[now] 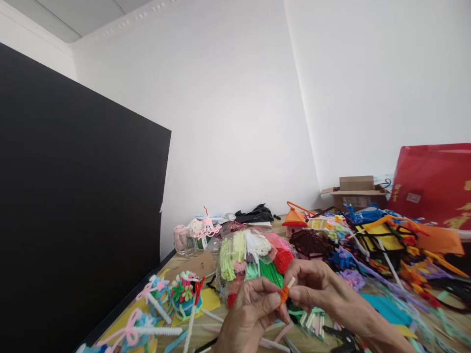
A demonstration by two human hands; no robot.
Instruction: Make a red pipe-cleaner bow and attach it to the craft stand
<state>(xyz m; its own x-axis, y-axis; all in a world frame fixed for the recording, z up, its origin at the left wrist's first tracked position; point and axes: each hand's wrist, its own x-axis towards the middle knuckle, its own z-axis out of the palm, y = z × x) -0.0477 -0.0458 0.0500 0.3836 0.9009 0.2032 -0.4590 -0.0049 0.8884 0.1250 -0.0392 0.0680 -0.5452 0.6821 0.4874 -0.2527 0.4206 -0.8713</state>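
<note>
In front of me, my left hand (252,309) pinches a small orange pipe cleaner coil (284,294) between thumb and fingers. A short pale stick (291,283) pokes out of the coil's upper end. My right hand (318,289) closes on the same piece from the other side, thumb and fingertips at the stick and coil. Fingers hide part of the coil. Under and behind the hands lie bundles of green pipe cleaners (270,272) and a group of short pale sticks (312,322).
A black panel (84,196) stands at left. Pipe cleaner flowers (186,289) sit front left, beside a white stem (190,323). Tangled colourful pipe cleaner pieces (382,240) cover the right, near a red bag (434,186) and cardboard box (358,196). Black-handled scissors (344,338) lie near my right wrist.
</note>
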